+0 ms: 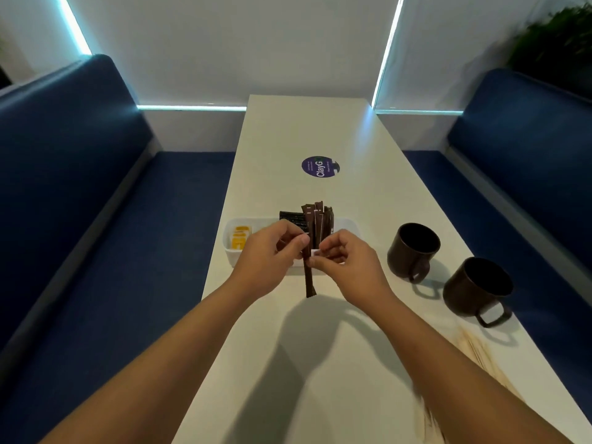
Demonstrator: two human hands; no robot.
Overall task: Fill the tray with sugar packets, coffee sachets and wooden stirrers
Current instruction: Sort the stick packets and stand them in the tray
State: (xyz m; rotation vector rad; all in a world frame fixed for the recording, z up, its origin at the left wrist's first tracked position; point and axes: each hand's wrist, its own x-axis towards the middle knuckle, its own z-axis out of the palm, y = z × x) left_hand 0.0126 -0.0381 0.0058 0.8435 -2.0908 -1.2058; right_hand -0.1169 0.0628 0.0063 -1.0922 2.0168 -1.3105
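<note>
Left end of the white tray [231, 251]: flat yellow packets [238, 240], glossy, stacked on edge in the left compartment. The tray sits across the table [320, 363], nearer its left edge, a shallow plastic box with rounded corners.

Left hand [269, 254]: thumb and forefinger curled, pinching 1 long brown sachet [309, 277] near its upper part. The sachet hangs close to upright, its long axis running from the tray's near wall down toward the near edge of the table; its crimped lower end flares just above or on the tabletop, I cannot tell which.

Behind the fingers: a bundle of brown stick sachets [318, 219] standing upright in the middle compartment, dark flat sachets [291, 217] beside them.

Right hand [346, 261]: fingers curled, tips pinching the same sachet from the right. Both hands equally near; the slot lies straight ahead and up from the fingers.

Right of the tray: 2 matt brown mugs [413, 248], handles toward the near edge. Near right corner: pale thin wooden stirrers [480, 357], blurred, loose on the table, not yet in the tray.
</note>
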